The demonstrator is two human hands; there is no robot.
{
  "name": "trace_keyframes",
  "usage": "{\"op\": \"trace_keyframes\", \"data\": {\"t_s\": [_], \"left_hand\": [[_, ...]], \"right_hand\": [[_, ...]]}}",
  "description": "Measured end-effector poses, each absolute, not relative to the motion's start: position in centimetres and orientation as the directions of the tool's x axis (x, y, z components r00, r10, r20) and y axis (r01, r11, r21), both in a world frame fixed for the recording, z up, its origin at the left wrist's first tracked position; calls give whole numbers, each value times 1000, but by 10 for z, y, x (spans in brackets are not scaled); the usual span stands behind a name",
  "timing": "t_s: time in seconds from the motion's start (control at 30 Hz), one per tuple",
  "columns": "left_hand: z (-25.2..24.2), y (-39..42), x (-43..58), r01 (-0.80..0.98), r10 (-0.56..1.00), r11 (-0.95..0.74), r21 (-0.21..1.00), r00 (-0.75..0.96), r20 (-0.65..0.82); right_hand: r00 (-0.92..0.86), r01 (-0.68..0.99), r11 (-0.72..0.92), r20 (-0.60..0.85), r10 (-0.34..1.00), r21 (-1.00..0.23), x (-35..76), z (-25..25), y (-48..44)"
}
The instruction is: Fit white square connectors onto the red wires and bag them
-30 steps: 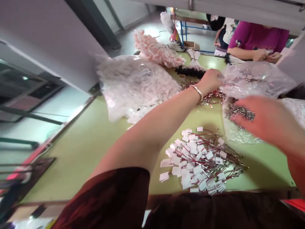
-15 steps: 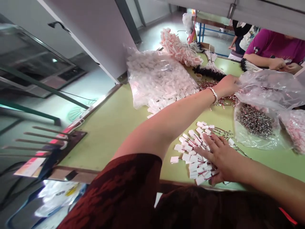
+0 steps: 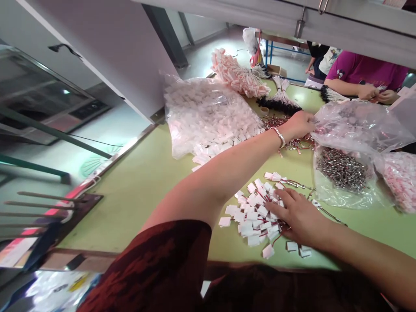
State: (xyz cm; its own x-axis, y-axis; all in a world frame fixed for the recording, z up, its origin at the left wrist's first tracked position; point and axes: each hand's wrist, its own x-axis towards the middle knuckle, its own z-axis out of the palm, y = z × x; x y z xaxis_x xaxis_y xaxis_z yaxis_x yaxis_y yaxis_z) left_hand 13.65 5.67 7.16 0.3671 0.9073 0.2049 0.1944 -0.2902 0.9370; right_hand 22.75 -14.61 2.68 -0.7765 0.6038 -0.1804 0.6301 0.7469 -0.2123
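Note:
My left hand point(image 3: 300, 125) reaches across to the edge of a clear plastic bag point(image 3: 360, 123), its fingers closed on the film. Beneath that wrist lies a heap of loose reddish wire pieces point(image 3: 274, 122). On the near part of the table, my right hand point(image 3: 300, 216) rests over a pile of white connectors point(image 3: 251, 212) with short dark red wires. Its fingers are apart and stretched over the pile; the thumb is hidden. A few similar wired pieces lie around this hand, among them one with metal ends point(image 3: 328, 212) towards the right.
A large bag of white connectors point(image 3: 211, 112) stands at the back, beside pink-ended wire bundles point(image 3: 237, 73) and a black-ended bundle point(image 3: 281, 97). Small metal parts point(image 3: 342, 169) lie in a bag at right. A co-worker point(image 3: 364, 73) sits opposite. A pronged rack point(image 3: 78, 212) is at left.
My right hand's fingers have drawn closer together, and the connectors beside it are more tightly bunched, with a few now separate below. My left hand stays at the bag. The view has shifted slightly.

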Motion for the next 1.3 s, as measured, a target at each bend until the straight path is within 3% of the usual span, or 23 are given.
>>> {"op": "trace_keyframes", "data": {"t_s": [0.17,0.27,0.4,0.57,0.63,0.73,0.8,0.87,0.97,1.1,1.3], "left_hand": [[77,52,133,145,903,-284,948,374,214],[81,48,131,127,905,-255,959,381,190],[84,51,128,96,903,-237,967,388,183],[80,61,125,82,900,-220,972,403,170],[77,62,124,67,901,-213,975,399,169],[72,60,124,49,919,-177,983,365,147],[70,57,126,44,940,-176,983,306,154],[68,53,129,10,960,-181,983,221,174],[68,48,138,-212,992,-97,972,64,113],[75,46,158,-543,998,54,838,5,-61],[82,40,173,-598,998,70,798,37,-60]], "right_hand": [[-858,506,848,15,514,-158,241,4,-139],[-859,442,876,192,475,-192,252,-3,-132],[-753,355,867,443,487,-350,266,8,-122],[-616,211,791,550,564,-574,279,33,-121],[-524,225,659,481,703,-718,284,37,-124],[-264,214,302,243,933,-929,288,37,-130],[-62,121,78,70,996,-990,287,38,-133],[83,-5,-49,-49,995,-999,285,43,-133],[187,-151,-87,-115,976,-985,286,55,-132],[245,-180,-60,-104,964,-982,295,77,-131],[342,-213,60,-17,940,-975,309,106,-126]]}}
